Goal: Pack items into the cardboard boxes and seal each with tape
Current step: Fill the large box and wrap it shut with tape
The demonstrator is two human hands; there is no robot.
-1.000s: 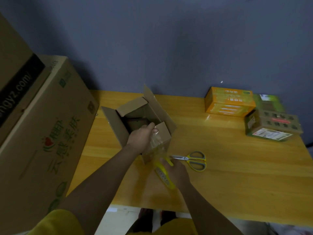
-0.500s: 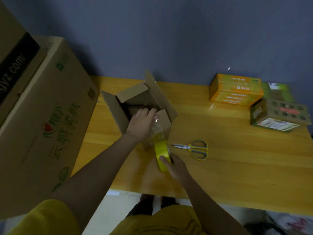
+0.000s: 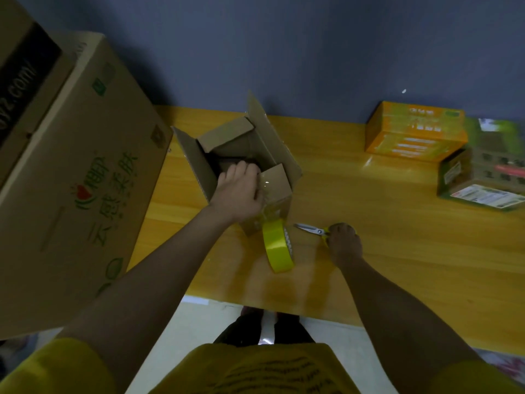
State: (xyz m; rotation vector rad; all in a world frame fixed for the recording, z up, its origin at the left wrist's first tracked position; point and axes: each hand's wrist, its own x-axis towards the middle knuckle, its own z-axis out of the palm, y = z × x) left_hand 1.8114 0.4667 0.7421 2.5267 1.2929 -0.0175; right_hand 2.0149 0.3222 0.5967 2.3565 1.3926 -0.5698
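Observation:
A small open cardboard box [image 3: 261, 155] sits on the wooden table [image 3: 383, 223], its flaps up, a dark item inside. My left hand [image 3: 238, 191] rests on the box's near rim, fingers curled over the edge beside a flap with clear tape stuck on it. A yellow tape roll [image 3: 277, 245] stands on edge against the box's front, a strip running up to the box. My right hand [image 3: 343, 243] lies over the yellow handles of the scissors [image 3: 311, 229], whose blades point left.
A large printed cardboard carton [image 3: 74, 180] stands at the left, beside the table's end. An orange box [image 3: 414, 132] and a green-brown box [image 3: 483, 180] sit at the back right. The table's front edge runs just below the tape roll.
My right hand let go of the tape roll and moved right onto the scissors. The roll now stands alone against the box. My left hand stayed on the box.

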